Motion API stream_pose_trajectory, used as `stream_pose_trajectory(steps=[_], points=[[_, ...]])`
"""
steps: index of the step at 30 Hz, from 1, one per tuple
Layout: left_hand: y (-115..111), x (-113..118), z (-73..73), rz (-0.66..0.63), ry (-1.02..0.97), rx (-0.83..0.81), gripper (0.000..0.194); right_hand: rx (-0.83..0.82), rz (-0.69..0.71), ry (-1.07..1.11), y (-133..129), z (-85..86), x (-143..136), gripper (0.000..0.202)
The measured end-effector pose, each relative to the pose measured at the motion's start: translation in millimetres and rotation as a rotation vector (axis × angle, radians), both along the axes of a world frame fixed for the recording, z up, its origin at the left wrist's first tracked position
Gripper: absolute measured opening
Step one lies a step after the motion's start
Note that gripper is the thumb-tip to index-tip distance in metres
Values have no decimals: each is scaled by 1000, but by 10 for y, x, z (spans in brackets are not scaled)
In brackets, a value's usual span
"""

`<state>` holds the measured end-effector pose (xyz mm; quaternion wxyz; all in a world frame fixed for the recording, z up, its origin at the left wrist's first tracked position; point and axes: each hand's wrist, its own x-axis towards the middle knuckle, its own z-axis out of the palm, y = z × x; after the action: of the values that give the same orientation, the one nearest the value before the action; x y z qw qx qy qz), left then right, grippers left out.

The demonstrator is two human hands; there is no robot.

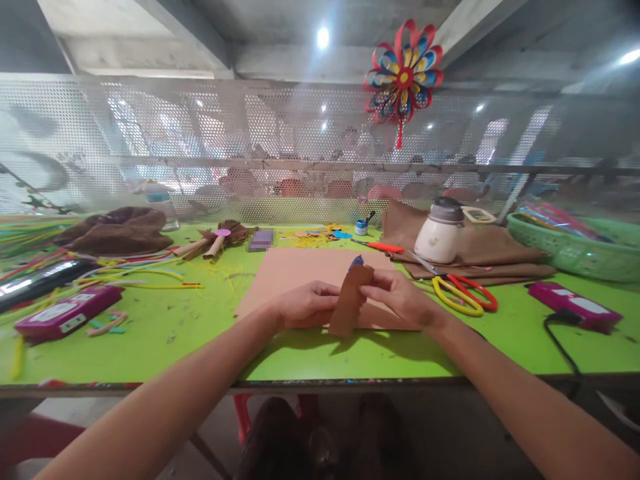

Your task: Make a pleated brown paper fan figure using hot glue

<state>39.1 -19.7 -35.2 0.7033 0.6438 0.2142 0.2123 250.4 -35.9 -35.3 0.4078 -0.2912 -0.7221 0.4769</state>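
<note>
A narrow brown strip of paper or thin sheet (pixel 349 303) stands tilted between my two hands, above the near edge of a pinkish-tan sheet (pixel 290 270). My left hand (pixel 311 303) closes on the strip's left edge. On its upper right side, my right hand (pixel 393 295) pinches the strip between thumb and fingers. Something small and blue (pixel 357 261) shows at the strip's top; I cannot make out what it is. Part of my left fingertips is hidden behind the strip.
Scissors with yellow and red handles (pixel 463 293), an orange-handled tool (pixel 385 247) and a cream bottle (pixel 439 233) lie or stand right of the sheet. Folded brown material (pixel 520 257), a green basket (pixel 595 250) and purple power strips (pixel 575 305) sit farther right. Brown cloth (pixel 110 230) lies left.
</note>
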Motion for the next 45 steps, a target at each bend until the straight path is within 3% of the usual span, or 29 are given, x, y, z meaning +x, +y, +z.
stream_pose_trajectory(steps=[4,8,14,18,25,32,38,41,45], points=[[124,-104,106,257,47,315,31,-15,37,-41,32,26,30,34],[173,-178,187,442,-11,410,41,-43,99,-198,71,48,30,34],[53,-79,163,351,317,800,33,241,51,-643,112,164,-86,23],[101,-98,104,345,456,880,20,350,42,-812,124,221,-172,20],[260,-298,73,401,553,740,15,320,10,-777,309,51,-114,21],[204,-210,96,414,737,960,16,322,-66,-758,333,-92,-109,20],[123,-50,30,276,682,1180,26,386,-90,-708,344,-178,-190,19],[125,-34,-17,280,711,1273,24,407,-122,-708,333,-180,-194,20],[118,-36,-19,259,690,1320,24,427,-67,-745,291,-97,-130,22]])
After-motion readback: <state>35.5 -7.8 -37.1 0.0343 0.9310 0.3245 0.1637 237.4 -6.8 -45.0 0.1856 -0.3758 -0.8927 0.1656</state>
